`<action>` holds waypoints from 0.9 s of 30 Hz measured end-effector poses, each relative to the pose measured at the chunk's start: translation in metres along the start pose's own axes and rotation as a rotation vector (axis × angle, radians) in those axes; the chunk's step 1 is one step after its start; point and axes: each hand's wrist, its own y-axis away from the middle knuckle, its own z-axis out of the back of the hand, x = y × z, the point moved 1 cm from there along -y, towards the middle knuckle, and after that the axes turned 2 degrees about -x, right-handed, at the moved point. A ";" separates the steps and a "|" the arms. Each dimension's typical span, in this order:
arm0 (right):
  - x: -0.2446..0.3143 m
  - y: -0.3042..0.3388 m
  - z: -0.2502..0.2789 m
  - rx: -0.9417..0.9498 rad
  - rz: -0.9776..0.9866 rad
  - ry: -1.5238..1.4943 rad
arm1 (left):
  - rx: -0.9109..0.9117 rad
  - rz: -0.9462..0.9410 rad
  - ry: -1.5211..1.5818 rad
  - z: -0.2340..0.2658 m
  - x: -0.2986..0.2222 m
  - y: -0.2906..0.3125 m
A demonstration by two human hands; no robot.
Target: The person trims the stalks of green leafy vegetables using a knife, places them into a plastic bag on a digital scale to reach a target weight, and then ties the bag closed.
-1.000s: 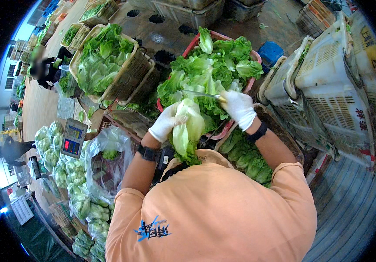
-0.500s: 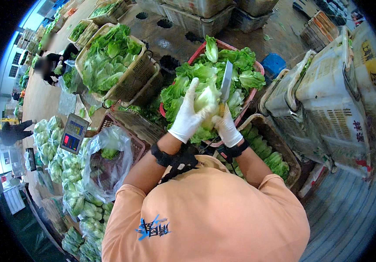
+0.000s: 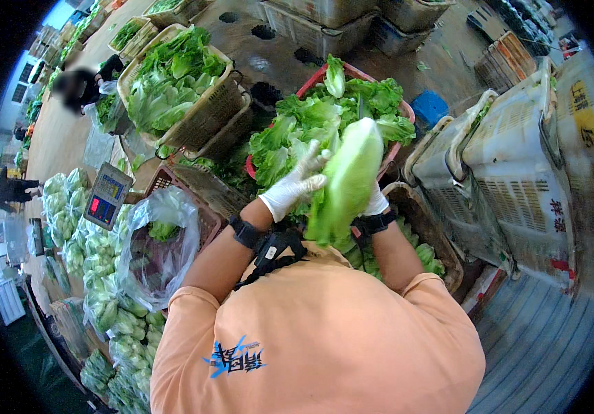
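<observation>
A long pale-green lettuce head (image 3: 352, 176), blurred at its lower end, stands tilted in front of my right hand (image 3: 377, 202). Only the white-gloved edge of that hand shows; its fingers are hidden. Behind the lettuce's top rises a thin sliver of the knife blade (image 3: 360, 107), the same knife my right hand gripped half a second earlier. My left hand (image 3: 299, 183), in a white glove, has its fingers spread beside the lettuce; whether it touches the leaves I cannot tell. Beneath both hands is a red crate (image 3: 407, 114) heaped with loose lettuce (image 3: 297, 131).
At my left, a clear plastic bag (image 3: 197, 241) lines a dark red crate beside a digital scale display (image 3: 108, 196). Bagged greens (image 3: 107, 276) lie beyond. A yellowish lettuce basket (image 3: 221, 90) stands far left; stacked white crates (image 3: 511, 165) stand right. A person (image 3: 79, 90) works far left.
The lettuce head has swung up in front of my right hand, covering most of the knife. My left hand has drawn back slightly, its fingers spread apart.
</observation>
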 end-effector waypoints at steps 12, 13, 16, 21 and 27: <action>0.011 0.000 -0.054 -0.380 0.238 0.835 | -0.241 -0.076 -0.336 0.013 -0.002 0.006; 0.009 0.002 -0.055 -0.358 0.246 0.758 | -0.240 -0.038 -0.349 0.018 -0.005 0.008; 0.006 0.004 -0.062 -0.271 0.139 0.715 | -0.186 -0.228 -0.103 0.029 -0.012 0.016; -0.005 -0.010 -0.084 -0.264 0.334 1.423 | -0.078 0.018 0.240 0.032 0.005 0.027; 0.002 -0.008 -0.102 -0.395 0.553 1.692 | -0.187 -0.113 0.301 0.043 0.017 0.030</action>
